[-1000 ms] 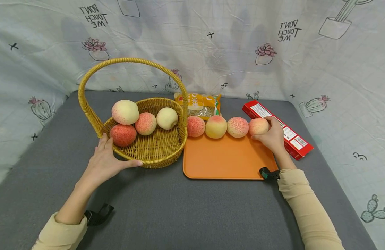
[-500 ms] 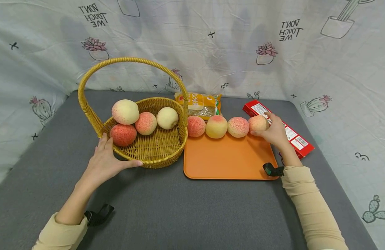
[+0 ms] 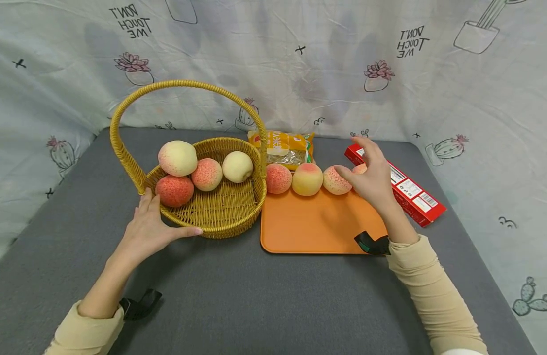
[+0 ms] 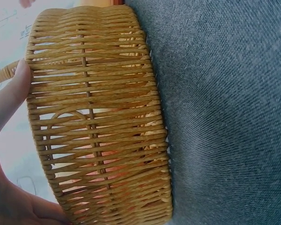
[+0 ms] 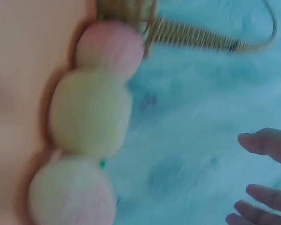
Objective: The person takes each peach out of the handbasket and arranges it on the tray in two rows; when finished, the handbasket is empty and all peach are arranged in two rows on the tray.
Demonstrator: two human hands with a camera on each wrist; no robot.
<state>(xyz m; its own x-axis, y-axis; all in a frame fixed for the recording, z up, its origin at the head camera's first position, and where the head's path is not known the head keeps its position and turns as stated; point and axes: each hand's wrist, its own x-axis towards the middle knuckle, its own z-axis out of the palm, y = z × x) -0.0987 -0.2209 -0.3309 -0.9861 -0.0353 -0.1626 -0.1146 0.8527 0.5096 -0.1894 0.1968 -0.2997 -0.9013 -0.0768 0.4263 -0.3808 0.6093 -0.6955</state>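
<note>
A row of 4 peaches is seen along the far edge of the orange board [image 3: 322,224], right of centre. The right hand [image 3: 371,180], fingers spread, hovers over the rightmost peach [image 3: 359,169]. The left hand [image 3: 149,227], flat, is pressed against the basket [image 3: 220,217], lower left.

We see our right hand [image 3: 371,177] covering most of the fourth peach [image 3: 359,169] on the tray [image 3: 318,227]. Our right wrist view is blurred, its fingers [image 5: 267,143] cut off at the edge. The basket [image 4: 98,117] hides its peaches from our left wrist view.
</note>
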